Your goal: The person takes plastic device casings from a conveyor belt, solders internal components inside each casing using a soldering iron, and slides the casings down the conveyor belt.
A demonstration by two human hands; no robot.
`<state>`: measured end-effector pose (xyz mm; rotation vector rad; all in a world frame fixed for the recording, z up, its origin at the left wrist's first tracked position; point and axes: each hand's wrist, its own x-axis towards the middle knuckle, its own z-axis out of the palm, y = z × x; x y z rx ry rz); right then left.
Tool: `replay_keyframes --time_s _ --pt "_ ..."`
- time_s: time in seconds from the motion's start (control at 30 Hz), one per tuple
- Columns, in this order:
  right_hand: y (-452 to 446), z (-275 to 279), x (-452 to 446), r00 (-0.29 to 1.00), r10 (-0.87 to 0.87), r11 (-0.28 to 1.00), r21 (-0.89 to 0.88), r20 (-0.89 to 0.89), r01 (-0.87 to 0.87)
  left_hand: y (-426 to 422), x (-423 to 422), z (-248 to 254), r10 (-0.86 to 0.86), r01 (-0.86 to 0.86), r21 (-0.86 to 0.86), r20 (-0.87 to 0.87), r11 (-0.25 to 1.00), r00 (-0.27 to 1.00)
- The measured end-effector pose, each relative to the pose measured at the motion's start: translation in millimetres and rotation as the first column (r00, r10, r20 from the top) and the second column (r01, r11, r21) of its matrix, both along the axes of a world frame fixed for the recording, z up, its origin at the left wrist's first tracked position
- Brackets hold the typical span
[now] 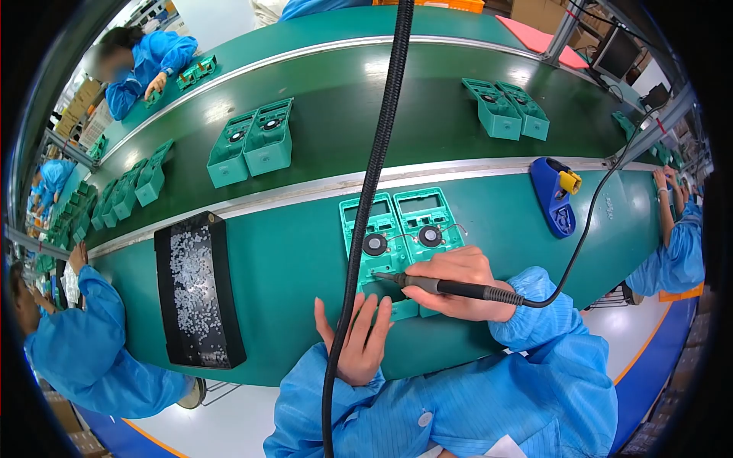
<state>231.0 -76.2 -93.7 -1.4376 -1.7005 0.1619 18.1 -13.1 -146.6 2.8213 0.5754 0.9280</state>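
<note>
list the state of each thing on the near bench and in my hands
right hand: gripping
soldering iron: held, tip over left housing
left hand: open, fingers spread
left housing: open side up
right housing: open side up, beside the left
black speakers: one in each housing
black tray: open, holding loose pale pieces
blue holder: without an iron

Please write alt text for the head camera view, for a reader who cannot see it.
A person's right hand holds a pen-shaped tool, its tip at the left of two open green housings; the spread left hand is at that housing's near end. A black tray of small pale pieces lies to the left, a blue stand to the right.
</note>
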Motion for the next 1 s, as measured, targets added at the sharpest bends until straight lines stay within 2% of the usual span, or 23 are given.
replay_keyframes --time_s 0.2,0.4,0.5,0.6,0.7,0.83,0.9,1.0 --pt "-1 4 -1 1.0 -0.002 1.0 -0.027 0.02 0.002 0 1 -1 0.006 -0.006 0.011 0.002 1.0 1.0" --pt "1 0 -2 1.0 0.0 0.999 0.036 0.003 0.0 0 0 1 0.001 -0.001 0.011 -0.002 1.0 1.0" --pt "0 5 0 1.0 0.004 1.0 -0.004 0.011 -0.004 1 0 0 -0.006 0.006 0.013 -0.013 1.0 1.0" --pt "-4 11 1 0.989 -0.035 0.998 0.042 -0.142 0.041 1 -1 1 -0.008 0.009 0.02 -0.023 1.0 1.0" --pt "-13 23 10 0.991 -0.103 0.994 0.016 -0.086 0.104 2 -4 0 -0.022 0.023 0.014 -0.049 1.0 0.999" --pt "-35 27 23 0.979 -0.203 0.971 0.119 -0.031 0.205 0 -5 3 -0.008 0.008 0.011 -0.022 1.0 1.0" --pt "-42 21 28 0.966 -0.215 0.956 0.168 -0.144 0.238 0 -2 7 -0.008 0.008 0.019 0.009 1.0 1.0" --pt "-58 4 40 0.946 -0.231 0.939 0.204 -0.227 0.278 -5 12 34 -0.016 0.009 -0.039 -0.184 0.999 0.983"
